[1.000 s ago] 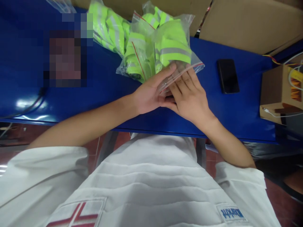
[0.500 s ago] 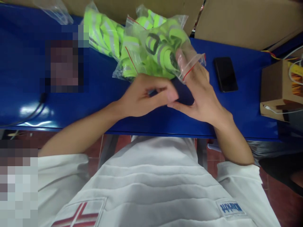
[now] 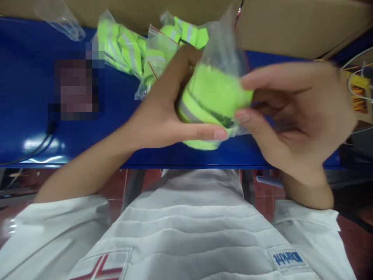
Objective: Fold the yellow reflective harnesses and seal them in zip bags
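A rolled neon-yellow reflective belt in a clear plastic bag is held up over the table, its grey stripe showing on the lower left. My left hand wraps around it from the left, thumb across the front. At its right side, my right hand pinches the bag between thumb and fingers, partly blurred. The clear upper part of the bag stands up loosely above the roll. Behind my left hand lie more bagged neon-yellow reflective belts, some with red zip strips.
The blue table runs across the view, with cardboard along its back. An empty clear bag lies at the back left. A blurred-out patch covers something on the left. A small carton with cables stands at the far right.
The bagged belt has been lifted off the pile toward me, and my left hand has closed around it. My right hand has moved right and now hides the phone.
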`<state>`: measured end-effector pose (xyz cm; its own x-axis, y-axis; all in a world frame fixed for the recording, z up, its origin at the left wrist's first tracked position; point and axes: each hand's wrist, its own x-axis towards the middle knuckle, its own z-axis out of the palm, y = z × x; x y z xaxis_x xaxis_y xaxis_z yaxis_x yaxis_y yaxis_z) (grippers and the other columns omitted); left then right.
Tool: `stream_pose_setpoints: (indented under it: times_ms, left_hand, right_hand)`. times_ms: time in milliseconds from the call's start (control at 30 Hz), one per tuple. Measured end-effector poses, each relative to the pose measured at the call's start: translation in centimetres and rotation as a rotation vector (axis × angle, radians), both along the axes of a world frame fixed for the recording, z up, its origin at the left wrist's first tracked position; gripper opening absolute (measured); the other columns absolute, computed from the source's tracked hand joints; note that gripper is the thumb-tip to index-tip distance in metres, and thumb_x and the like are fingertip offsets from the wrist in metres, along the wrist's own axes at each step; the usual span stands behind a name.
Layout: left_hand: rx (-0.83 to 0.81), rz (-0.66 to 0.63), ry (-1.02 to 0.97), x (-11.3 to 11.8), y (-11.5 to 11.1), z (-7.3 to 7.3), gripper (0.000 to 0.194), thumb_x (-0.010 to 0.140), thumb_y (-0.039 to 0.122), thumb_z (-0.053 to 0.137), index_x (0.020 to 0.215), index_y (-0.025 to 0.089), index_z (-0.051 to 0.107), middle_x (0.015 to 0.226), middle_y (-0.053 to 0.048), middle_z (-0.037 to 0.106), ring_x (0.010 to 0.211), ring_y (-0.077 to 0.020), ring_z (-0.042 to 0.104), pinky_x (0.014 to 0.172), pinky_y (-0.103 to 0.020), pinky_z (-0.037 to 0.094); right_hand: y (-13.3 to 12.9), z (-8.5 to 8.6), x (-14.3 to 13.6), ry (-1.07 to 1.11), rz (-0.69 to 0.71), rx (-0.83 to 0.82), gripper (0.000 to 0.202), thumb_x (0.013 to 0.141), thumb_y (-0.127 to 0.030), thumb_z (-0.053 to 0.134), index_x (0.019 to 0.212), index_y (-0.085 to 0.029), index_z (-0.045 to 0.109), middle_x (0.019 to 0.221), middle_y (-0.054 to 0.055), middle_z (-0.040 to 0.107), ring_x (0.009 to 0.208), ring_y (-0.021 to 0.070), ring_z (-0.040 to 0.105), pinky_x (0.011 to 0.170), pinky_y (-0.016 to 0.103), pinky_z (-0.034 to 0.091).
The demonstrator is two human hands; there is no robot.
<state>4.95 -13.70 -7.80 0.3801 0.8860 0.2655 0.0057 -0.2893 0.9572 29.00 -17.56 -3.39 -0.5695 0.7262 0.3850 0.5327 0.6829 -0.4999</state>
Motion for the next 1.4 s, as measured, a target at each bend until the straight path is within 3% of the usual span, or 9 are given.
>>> stream_pose_setpoints:
  times_ms: [100, 300, 467, 600, 733, 833, 1000, 1200, 1400]
  left_hand:
    - [-0.139, -0.083, -0.01, 0.8, 0.2, -1.7, 0.051, 0.079, 0.036, 0.093, 0.125, 0.027, 0.072, 0.126, -0.003, 0.07, 0.127, -0.0306, 0.062, 0.112, -0.04, 0.045]
    - [-0.164, -0.048, -0.026, 1.9, 0.9, -4.1, 0.038, 0.08, 0.048, 0.091, 0.104, 0.025, 0.073, 0.115, -0.003, 0.071, 0.121, -0.0278, 0.06, 0.114, -0.039, 0.041]
    - [-0.326, 0.032, -0.119, 1.9, 1.3, -5.4, 0.032, 0.087, 0.046, 0.085, 0.11, 0.027, 0.073, 0.113, 0.002, 0.074, 0.116, -0.0218, 0.063, 0.102, -0.031, 0.05]
    - [-0.386, -0.063, -0.188, 1.2, 2.0, -5.5, 0.032, 0.088, 0.04, 0.085, 0.116, 0.029, 0.076, 0.119, 0.002, 0.075, 0.115, -0.0206, 0.068, 0.093, -0.027, 0.054]
    - [-0.435, -0.218, -0.08, 0.6, 2.4, -5.4, 0.044, 0.088, 0.045, 0.084, 0.126, 0.025, 0.074, 0.122, -0.003, 0.074, 0.114, -0.0245, 0.069, 0.093, -0.03, 0.055]
    - [-0.446, -0.291, 0.012, 0.7, 2.4, -5.7, 0.056, 0.084, 0.048, 0.087, 0.132, 0.024, 0.071, 0.126, -0.006, 0.073, 0.115, -0.0258, 0.069, 0.094, -0.032, 0.055]
    - [-0.485, -0.259, -0.012, 1.0, 2.1, -5.9, 0.054, 0.083, 0.052, 0.085, 0.129, 0.027, 0.074, 0.126, -0.005, 0.075, 0.117, -0.0289, 0.069, 0.099, -0.036, 0.055]
    - [-0.518, -0.267, -0.288, 0.8, 1.8, -4.5, 0.053, 0.085, 0.044, 0.087, 0.134, 0.031, 0.072, 0.114, -0.002, 0.079, 0.098, -0.0233, 0.075, 0.086, -0.033, 0.063]
    - [-0.614, -0.422, -0.302, -0.9, 3.6, -5.5, 0.07, 0.083, 0.054, 0.088, 0.141, 0.02, 0.068, 0.104, -0.005, 0.08, 0.09, -0.0224, 0.076, 0.078, -0.031, 0.063]
  right_hand:
    - [0.5, -0.5, 0.6, -0.089, -0.055, -0.009, 0.036, 0.107, -0.046, 0.06, 0.141, -0.037, 0.067, 0.136, 0.001, 0.074, 0.117, 0.0279, 0.075, 0.103, 0.037, 0.064]
    - [3.1, -3.2, 0.8, -0.227, 0.116, -0.055, 0.036, 0.106, -0.057, 0.059, 0.105, -0.026, 0.078, 0.11, 0.006, 0.078, 0.126, 0.0314, 0.068, 0.114, 0.052, 0.053]
    - [4.8, -6.2, 0.6, -0.158, 0.242, -0.096, 0.053, 0.102, -0.054, 0.067, 0.145, -0.022, 0.063, 0.144, 0.012, 0.067, 0.144, 0.0334, 0.055, 0.117, 0.052, 0.052]
    - [5.0, -6.0, 2.3, -0.069, 0.259, -0.064, 0.064, 0.104, -0.04, 0.068, 0.163, -0.026, 0.047, 0.161, 0.007, 0.056, 0.147, 0.027, 0.057, 0.123, 0.045, 0.051]
    - [4.9, -5.4, 3.6, -0.118, 0.311, -0.168, 0.052, 0.107, -0.041, 0.063, 0.158, -0.034, 0.054, 0.148, 0.002, 0.068, 0.135, 0.026, 0.066, 0.117, 0.047, 0.054]
    - [4.6, -6.7, 2.7, -0.173, 0.39, -0.196, 0.039, 0.109, -0.044, 0.057, 0.145, -0.029, 0.064, 0.138, 0.005, 0.072, 0.136, 0.0269, 0.064, 0.117, 0.049, 0.05]
    - [3.6, -8.4, 0.6, -0.175, 0.34, -0.112, 0.042, 0.113, -0.044, 0.046, 0.144, -0.021, 0.062, 0.148, 0.012, 0.065, 0.153, 0.0336, 0.047, 0.123, 0.062, 0.038]
    - [3.2, -6.5, 2.3, 0.022, 0.192, 0.038, 0.053, 0.103, -0.052, 0.068, 0.152, -0.034, 0.058, 0.162, 0.0, 0.056, 0.149, 0.0249, 0.056, 0.123, 0.044, 0.048]
    - [2.8, -7.6, 1.6, 0.008, 0.222, 0.062, 0.023, 0.102, -0.046, 0.072, 0.119, -0.031, 0.074, 0.122, -0.002, 0.079, 0.124, 0.025, 0.07, 0.113, 0.048, 0.051]
